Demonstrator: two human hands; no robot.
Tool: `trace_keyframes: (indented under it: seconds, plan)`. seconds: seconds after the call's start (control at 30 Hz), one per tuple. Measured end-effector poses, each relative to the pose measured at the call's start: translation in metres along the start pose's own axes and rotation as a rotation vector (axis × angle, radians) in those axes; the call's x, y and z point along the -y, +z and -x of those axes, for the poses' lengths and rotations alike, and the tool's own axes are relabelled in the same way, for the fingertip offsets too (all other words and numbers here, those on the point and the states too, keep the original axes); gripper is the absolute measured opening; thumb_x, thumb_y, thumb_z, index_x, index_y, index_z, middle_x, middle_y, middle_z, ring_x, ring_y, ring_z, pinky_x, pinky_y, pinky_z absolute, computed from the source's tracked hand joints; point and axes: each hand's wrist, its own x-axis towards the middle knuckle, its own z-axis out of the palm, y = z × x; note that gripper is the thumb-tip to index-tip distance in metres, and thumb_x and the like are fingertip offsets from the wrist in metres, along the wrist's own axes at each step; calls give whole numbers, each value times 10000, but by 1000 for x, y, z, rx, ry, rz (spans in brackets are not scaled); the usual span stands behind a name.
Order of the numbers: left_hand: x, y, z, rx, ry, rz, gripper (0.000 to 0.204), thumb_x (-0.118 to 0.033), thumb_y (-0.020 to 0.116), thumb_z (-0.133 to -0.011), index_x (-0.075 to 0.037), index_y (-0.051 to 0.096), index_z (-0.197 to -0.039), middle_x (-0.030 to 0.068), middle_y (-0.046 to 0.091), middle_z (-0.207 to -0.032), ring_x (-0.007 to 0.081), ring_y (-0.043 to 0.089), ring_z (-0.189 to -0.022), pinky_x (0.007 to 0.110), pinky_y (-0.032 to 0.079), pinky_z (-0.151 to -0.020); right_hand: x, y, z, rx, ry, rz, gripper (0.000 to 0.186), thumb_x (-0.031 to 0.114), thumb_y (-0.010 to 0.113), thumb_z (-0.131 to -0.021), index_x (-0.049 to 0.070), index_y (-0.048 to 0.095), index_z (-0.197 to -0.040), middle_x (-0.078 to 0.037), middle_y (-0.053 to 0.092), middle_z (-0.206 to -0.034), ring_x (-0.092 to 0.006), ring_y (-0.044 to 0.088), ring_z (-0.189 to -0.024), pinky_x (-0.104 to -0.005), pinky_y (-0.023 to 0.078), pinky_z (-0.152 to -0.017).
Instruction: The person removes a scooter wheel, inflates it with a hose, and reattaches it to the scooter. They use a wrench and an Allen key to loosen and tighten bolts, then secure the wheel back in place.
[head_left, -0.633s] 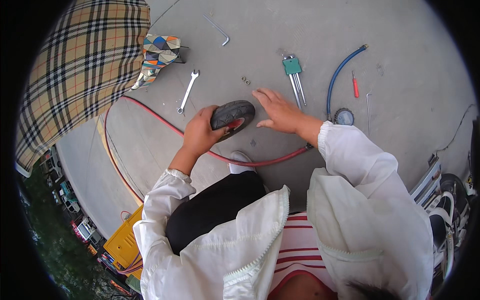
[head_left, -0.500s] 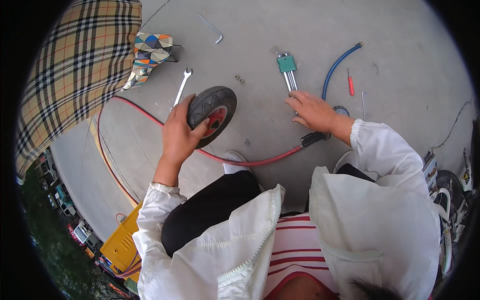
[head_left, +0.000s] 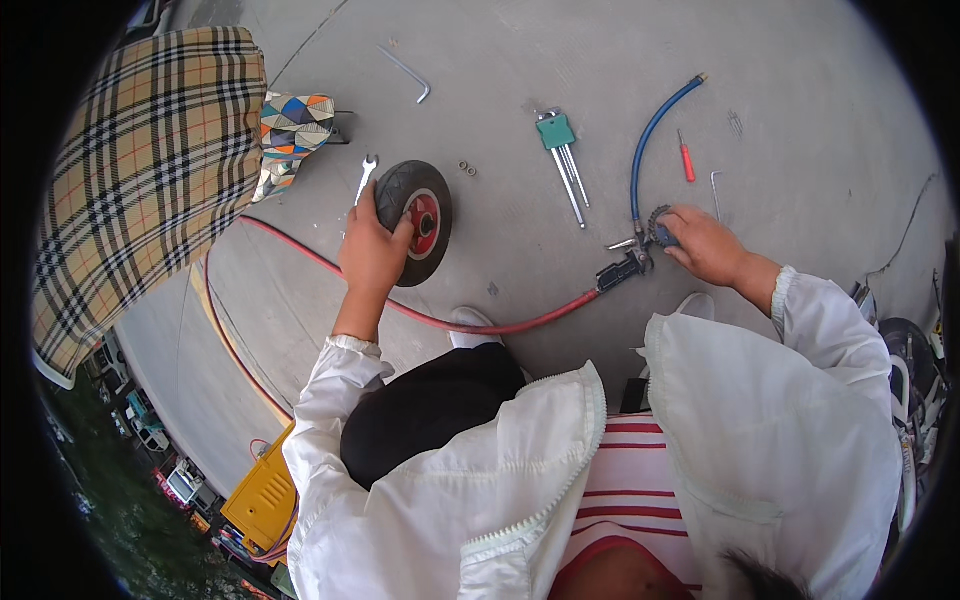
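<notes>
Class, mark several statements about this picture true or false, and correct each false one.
1. The left hand holds a wheel. True.
2. The right hand grips the wrench. False: it grasps the round gauge.
3. The red screwdriver lies to the right of the green holder. True.
4. The two small metal rings touch the wheel. False: they lie apart from it.
5. The person's jacket is white. True.
</notes>
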Motion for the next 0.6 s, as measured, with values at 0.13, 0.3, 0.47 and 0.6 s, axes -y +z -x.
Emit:
trace_keyframes:
  seconds: [0.13, 0.3, 0.47, 0.6]
  plan:
    - [-6, 3, 3, -10, 4, -81, 686, -309, 686, -799, -116, 391, -1388, 205, 589, -1138, 387, 625, -981, 449, 522, -798, -2, 5, -13, -68, -28, 114, 490, 94, 705, -769, 46, 525, -1223, -166, 521, -1177, -353, 504, -1113, -424, 414, -958]
    - [-1, -2, 6, 27, 109, -27, 692, -271, 700, -789, -111, 394, -1388, 187, 584, -1138, 380, 610, -993, 446, 516, -810, 16, 49, -34, -49, -517, 342, 392, 142, 600, -824, 76, 566, -1209, -124, 540, -1165, -292, 512, -1113, -417, 378, -985]
    - [-19, -7, 18, 134, 225, -57, 720, -247, 723, -760, -142, 400, -1394, 161, 560, -1107, 362, 603, -978, 433, 520, -788, 23, 114, -27, -46, -586, 513, 265, 184, 533, -827, 68, 616, -1051, -57, 595, -986, -217, 541, -1034, -358, 392, -926]
    - [-17, -13, 16, 148, 232, -62, 720, -211, 724, -758, -147, 397, -1396, 154, 559, -1076, 352, 602, -970, 432, 519, -774, 35, 129, -38, 63, -507, 462, 192, 182, 538, -818, 79, 602, -966, -66, 584, -954, -224, 564, -952, -349, 398, -877]
